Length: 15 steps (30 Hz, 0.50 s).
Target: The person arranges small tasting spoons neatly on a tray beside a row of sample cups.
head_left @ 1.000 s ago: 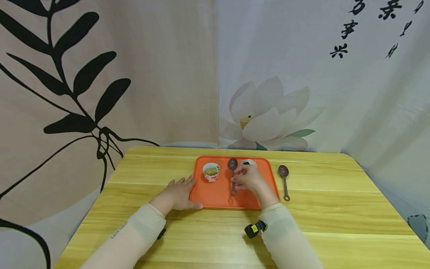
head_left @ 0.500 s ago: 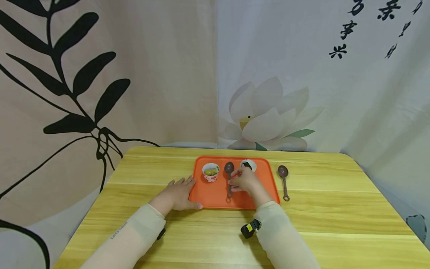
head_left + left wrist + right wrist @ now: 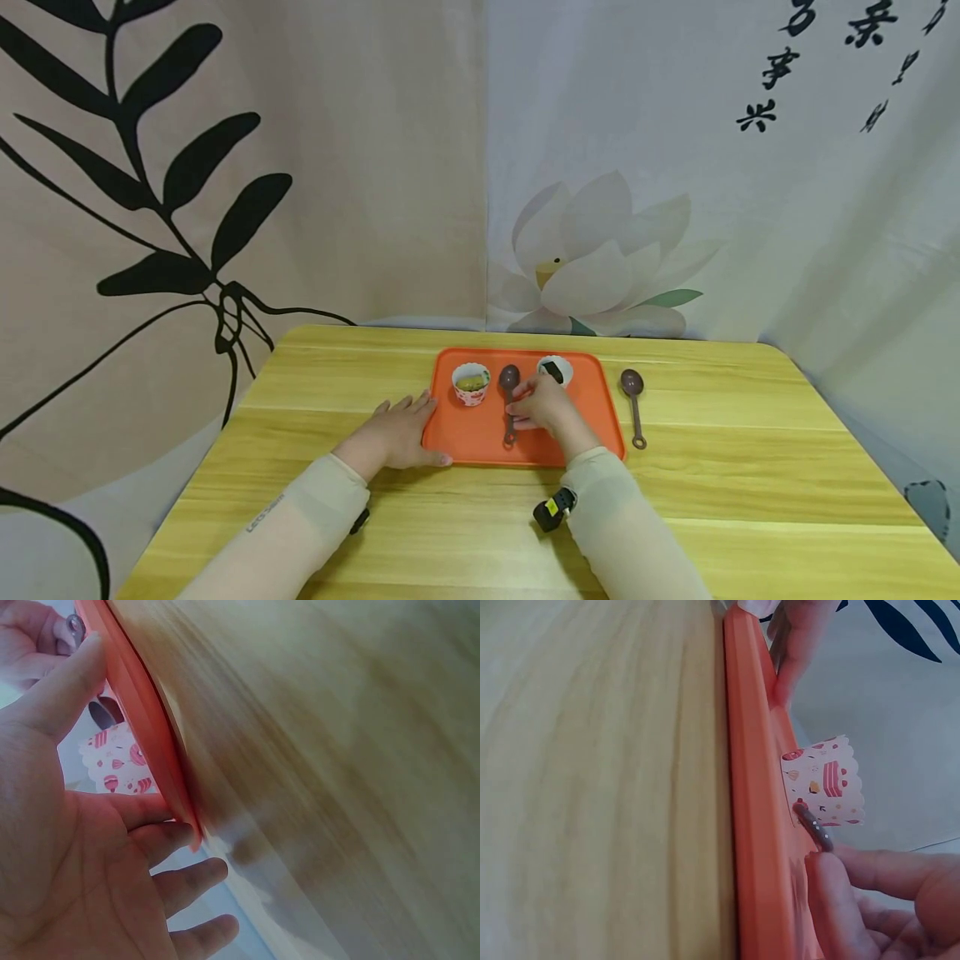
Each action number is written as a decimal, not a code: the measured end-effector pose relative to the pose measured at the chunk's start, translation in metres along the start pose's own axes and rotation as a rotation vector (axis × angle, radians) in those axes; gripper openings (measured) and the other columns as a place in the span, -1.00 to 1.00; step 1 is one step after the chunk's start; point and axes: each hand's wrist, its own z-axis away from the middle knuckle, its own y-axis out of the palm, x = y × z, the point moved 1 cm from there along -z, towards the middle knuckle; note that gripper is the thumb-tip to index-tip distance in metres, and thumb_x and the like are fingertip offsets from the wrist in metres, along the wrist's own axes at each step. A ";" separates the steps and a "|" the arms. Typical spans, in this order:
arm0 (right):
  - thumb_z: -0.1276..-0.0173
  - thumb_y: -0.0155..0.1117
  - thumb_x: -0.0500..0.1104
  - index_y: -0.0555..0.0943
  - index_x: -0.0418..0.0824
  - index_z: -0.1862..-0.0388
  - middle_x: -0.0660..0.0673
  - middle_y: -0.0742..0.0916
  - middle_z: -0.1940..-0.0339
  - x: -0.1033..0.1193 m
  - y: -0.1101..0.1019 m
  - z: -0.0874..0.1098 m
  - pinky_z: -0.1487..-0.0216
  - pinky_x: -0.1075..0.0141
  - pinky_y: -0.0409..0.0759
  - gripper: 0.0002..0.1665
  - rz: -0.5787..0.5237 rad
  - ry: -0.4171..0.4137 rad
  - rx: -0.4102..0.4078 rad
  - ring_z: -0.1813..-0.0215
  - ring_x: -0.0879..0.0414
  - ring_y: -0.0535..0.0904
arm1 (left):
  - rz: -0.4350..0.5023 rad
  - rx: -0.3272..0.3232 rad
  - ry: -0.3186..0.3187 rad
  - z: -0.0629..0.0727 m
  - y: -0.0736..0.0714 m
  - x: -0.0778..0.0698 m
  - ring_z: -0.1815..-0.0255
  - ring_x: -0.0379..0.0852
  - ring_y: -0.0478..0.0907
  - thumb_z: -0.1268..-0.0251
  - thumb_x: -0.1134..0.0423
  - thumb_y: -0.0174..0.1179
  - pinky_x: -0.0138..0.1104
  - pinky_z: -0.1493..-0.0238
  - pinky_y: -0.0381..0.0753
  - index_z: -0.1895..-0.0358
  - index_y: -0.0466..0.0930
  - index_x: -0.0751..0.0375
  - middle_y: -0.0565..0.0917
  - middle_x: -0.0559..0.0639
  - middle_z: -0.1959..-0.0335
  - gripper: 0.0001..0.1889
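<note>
On a wooden table (image 3: 750, 467), a brown spoon (image 3: 509, 377) was over an orange tray's (image 3: 476, 442) middle, its handle pinched in the right hand's (image 3: 545, 408) fingers. At ten o'clock sat a patterned cup (image 3: 471, 392), at two a second cup (image 3: 566, 372); at nine, the left hand (image 3: 396, 433), fingers spread, touched the tray.

Soft light casts faint shadows on the table (image 3: 750, 483), while the wrist views look dimmer and hazy.
</note>
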 end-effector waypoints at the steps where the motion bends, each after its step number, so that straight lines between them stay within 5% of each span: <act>1: -0.27 0.35 -0.49 0.55 -0.41 0.10 -0.26 0.62 0.30 0.000 0.000 0.000 0.35 0.18 0.74 -0.75 0.000 0.005 -0.001 0.41 0.00 0.68 | 0.000 -0.001 0.000 0.000 0.000 0.000 -0.56 0.33 0.04 -0.17 -0.38 0.26 0.24 -0.48 -0.04 -0.58 0.06 0.30 0.05 0.19 -0.61 0.11; 15: -0.28 0.34 -0.50 0.52 -0.40 0.13 -0.28 0.64 0.30 -0.007 0.004 -0.004 0.35 0.19 0.74 -0.77 -0.010 0.011 -0.004 0.42 0.00 0.68 | 0.003 -0.001 0.004 0.000 0.000 0.001 -0.57 0.32 0.03 -0.17 -0.38 0.26 0.24 -0.48 -0.06 -0.58 0.06 0.29 0.04 0.18 -0.61 0.10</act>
